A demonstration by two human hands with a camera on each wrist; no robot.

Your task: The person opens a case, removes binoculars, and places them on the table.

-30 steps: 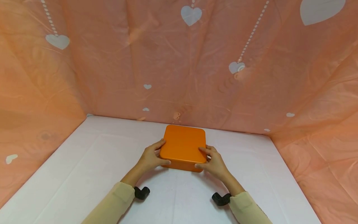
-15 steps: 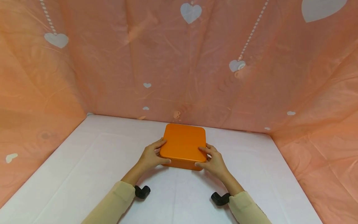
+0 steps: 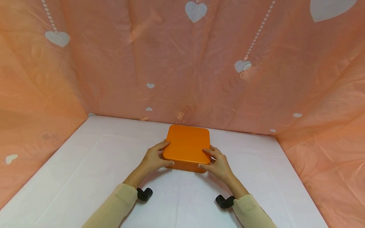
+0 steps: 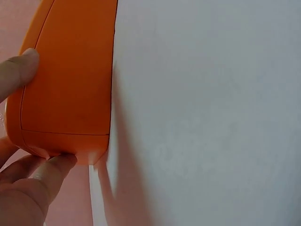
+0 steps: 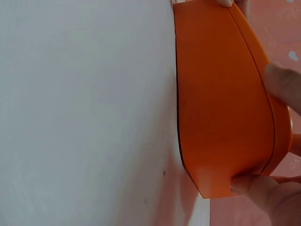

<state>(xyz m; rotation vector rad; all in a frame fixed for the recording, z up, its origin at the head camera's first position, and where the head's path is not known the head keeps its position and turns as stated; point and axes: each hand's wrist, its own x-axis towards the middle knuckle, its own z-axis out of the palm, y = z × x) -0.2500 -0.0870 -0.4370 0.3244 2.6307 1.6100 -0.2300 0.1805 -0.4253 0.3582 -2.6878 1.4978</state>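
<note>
An orange box with rounded corners and a fitted lid lies on the white table, toward its back edge. From the left, my left hand grips the near left corner, its thumb on the front face and its fingers along the side. My right hand holds the near right corner the same way, one finger resting over the top edge. A thin seam below the lid runs round the box in the left wrist view. In the right wrist view the thumb presses at the lid's edge. What the box contains is hidden.
The white-covered table spreads around the box on all sides. A pinkish-orange curtain printed with pale hearts closes off the back, and similar cloth hangs left and right. Black curved pieces sit at both wrists by the sleeves.
Both hands keep their grip on the box, and the lid stays on. The whole scene sits slightly higher in the head view, box and curtain alike.
</note>
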